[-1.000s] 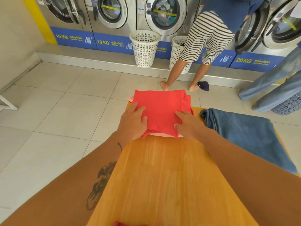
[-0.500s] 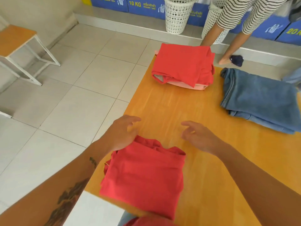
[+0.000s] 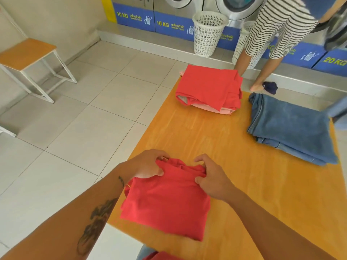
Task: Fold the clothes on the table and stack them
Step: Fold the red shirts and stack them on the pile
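A folded red garment (image 3: 167,201) lies at the near left corner of the wooden table (image 3: 244,184). My left hand (image 3: 146,164) pinches its far left corner and my right hand (image 3: 212,179) grips its far right corner. At the table's far left corner sits a stack of folded clothes (image 3: 208,89), red on top with a pink piece underneath. Folded blue jeans (image 3: 289,128) lie at the far right.
A person in striped shorts (image 3: 277,34) stands beyond the table at the washing machines, beside two white laundry baskets (image 3: 208,32). A dark cloth (image 3: 270,87) lies on the floor by their foot. A small wooden bench (image 3: 24,53) stands at the left wall.
My hands left the far red stack, came back to the near red garment and closed on its far corners. The view dropped toward the near table end.
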`<state>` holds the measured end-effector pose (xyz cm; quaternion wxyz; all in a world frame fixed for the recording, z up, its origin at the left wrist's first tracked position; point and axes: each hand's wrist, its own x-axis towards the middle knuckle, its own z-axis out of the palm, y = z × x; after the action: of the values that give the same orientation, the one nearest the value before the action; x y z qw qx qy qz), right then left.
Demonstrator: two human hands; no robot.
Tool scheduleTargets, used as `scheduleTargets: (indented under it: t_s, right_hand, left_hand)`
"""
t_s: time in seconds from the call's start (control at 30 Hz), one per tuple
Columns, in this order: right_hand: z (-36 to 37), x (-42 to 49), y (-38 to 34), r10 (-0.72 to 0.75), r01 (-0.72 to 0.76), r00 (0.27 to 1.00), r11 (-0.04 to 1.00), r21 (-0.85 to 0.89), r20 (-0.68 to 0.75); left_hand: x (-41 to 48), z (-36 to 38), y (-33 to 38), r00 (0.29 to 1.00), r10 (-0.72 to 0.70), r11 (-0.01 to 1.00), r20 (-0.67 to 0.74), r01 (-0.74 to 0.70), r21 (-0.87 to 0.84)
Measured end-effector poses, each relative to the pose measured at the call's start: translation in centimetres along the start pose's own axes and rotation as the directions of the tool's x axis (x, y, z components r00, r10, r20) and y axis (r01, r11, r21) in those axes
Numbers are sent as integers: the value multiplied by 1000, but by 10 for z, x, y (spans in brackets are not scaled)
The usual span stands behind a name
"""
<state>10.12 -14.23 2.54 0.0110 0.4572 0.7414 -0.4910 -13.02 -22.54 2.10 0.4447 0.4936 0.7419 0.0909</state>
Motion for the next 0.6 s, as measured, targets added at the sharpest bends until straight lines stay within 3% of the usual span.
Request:
scheduleTargets:
  t_s: [0.13, 0.27, 0.43, 0.6]
  right_hand:
    - [-51, 15, 2, 5, -1, 981, 1000, 19, -192]
    - [-87, 33, 13, 28, -46, 923, 998, -37, -384]
    - [-74, 31, 31, 274, -252, 914, 961, 111, -299]
    - [-36, 29, 30, 219, -141, 917, 960, 242, -333]
  left_hand:
    - [23, -4, 25, 971, 73, 969, -229, -124, -215]
    - [51, -3, 43, 903, 168, 969, -395, -224, -101]
    - [58, 3, 33, 946, 11, 995, -323, 22, 99]
    - [50, 34, 31, 955, 132, 988, -266, -104, 117]
